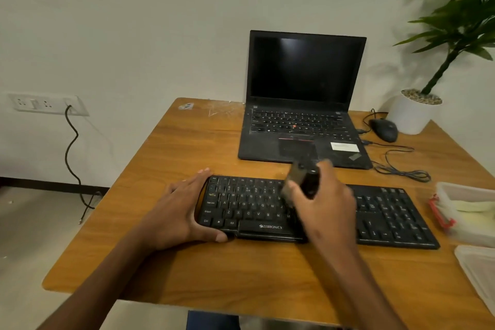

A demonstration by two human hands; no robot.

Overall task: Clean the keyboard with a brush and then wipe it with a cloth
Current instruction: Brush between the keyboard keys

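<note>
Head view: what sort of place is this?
Probably an office or home desk: a wooden table with an open laptop, a keyboard, a mouse, and a potted plant.

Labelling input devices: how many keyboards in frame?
2. The black Zebronics keyboard lies near the table's front edge under both hands; the laptop's built-in keyboard sits behind it, below the dark screen. None seems hidden.
</note>
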